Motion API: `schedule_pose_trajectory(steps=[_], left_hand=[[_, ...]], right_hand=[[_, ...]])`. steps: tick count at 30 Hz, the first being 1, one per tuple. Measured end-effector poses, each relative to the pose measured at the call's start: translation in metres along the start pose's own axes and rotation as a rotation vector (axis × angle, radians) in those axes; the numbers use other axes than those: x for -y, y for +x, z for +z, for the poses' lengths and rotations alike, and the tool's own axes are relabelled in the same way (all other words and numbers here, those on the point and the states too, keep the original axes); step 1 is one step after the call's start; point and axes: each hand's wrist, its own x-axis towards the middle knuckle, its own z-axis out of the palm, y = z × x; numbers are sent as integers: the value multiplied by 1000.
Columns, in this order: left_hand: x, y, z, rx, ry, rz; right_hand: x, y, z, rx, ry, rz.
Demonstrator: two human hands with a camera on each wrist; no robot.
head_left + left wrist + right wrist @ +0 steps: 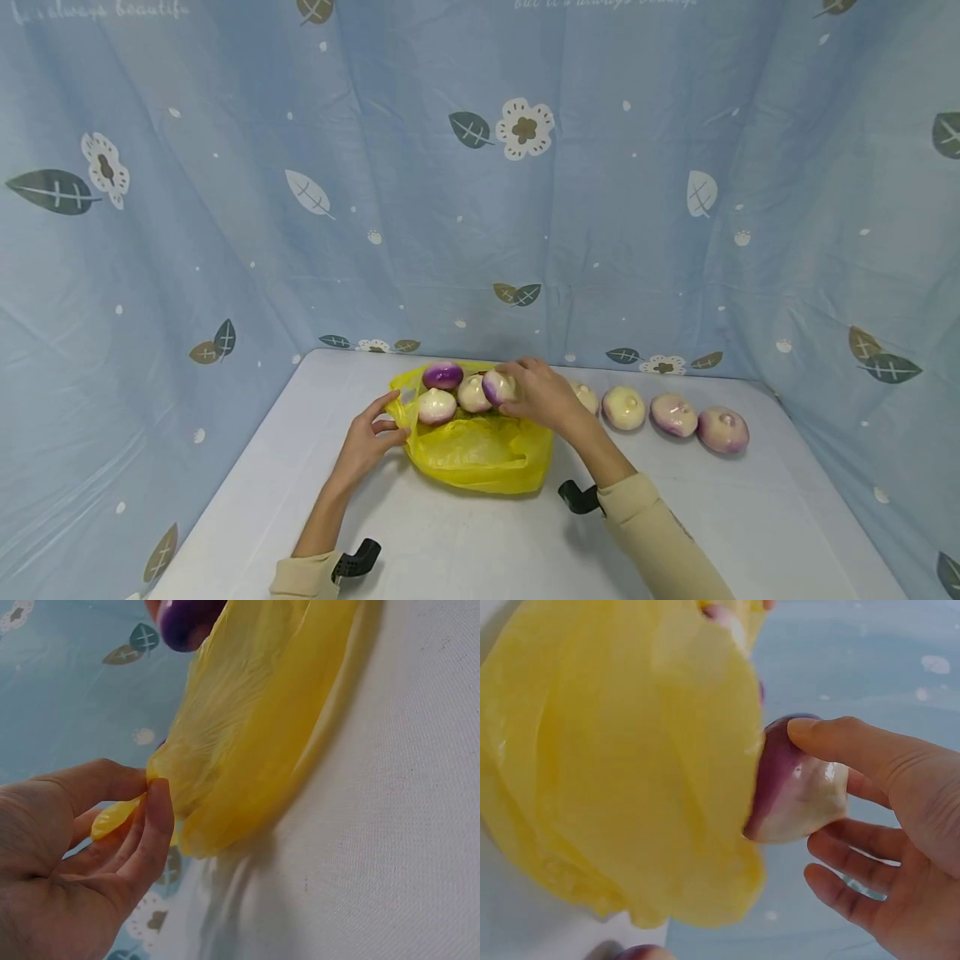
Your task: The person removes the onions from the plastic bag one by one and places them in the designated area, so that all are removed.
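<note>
A yellow plastic bag (480, 454) lies on the table with its mouth spread. Inside its opening sit a dark purple onion-like bulb (442, 376) and pale bulbs with purple tinges, one pale bulb (437, 407) nearest the left hand. My left hand (367, 446) pinches the bag's rim at the left; the left wrist view shows thumb and finger on the thin plastic (240, 742). With the right hand (543, 396) I grip a purple-and-white bulb (799, 784) at the bag's right edge. The right wrist view has thumb and fingers round it, some fingers apart from it.
To the right of the bag a row of bulbs stands on the white table (675, 533): a partly hidden one (586, 397), a pale one (624, 408), a pinkish one (673, 415) and a purple-tinged one (723, 430). A blue patterned curtain (600, 233) hangs behind.
</note>
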Motion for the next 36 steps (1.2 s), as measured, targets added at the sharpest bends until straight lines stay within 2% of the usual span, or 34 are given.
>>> schedule_pose_trajectory(steps=[11, 23, 26, 29, 32, 36], left_hand=[[1, 0, 0, -1, -6, -16], [-1, 1, 0, 0, -1, -26], [-6, -2, 0, 1, -1, -47], [-17, -6, 0, 6, 5, -59], [-26, -10, 0, 11, 8, -52], [-13, -5, 0, 4, 8, -23]], right_hand=[[6, -21, -24, -102, 18, -48], [-14, -46, -29, -168, -4, -42], [-18, -52, -29, -168, -2, -18], [-21, -59, -28, -163, 4, 5], [-25, -66, -28, -163, 19, 24], [-32, -73, -26, -178, 42, 32]])
